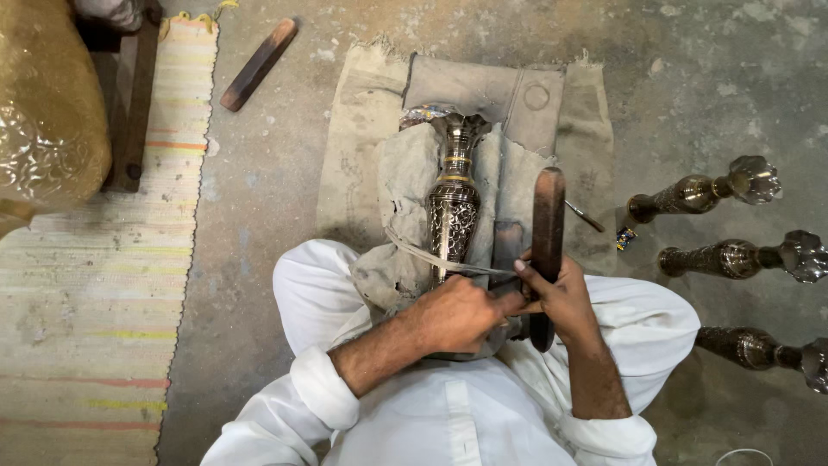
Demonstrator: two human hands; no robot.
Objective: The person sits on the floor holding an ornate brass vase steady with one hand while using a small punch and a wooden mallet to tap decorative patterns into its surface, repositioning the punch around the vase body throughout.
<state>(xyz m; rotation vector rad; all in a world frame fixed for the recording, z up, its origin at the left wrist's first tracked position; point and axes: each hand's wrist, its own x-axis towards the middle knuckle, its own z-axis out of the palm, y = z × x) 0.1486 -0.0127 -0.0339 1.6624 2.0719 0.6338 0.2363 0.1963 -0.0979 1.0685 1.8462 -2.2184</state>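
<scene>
Left hand pinches a thin chisel on the engraved vase just beyond, right hand grips the wooden mallet, so I'd say keep taps light.

Soft even daylight, faint shadows, sharp focus, slight wide-angle edge distortion.

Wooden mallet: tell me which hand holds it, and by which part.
The right hand grips the dark wooden mallet near its lower end. The left hand rests by the engraved vase.
</scene>
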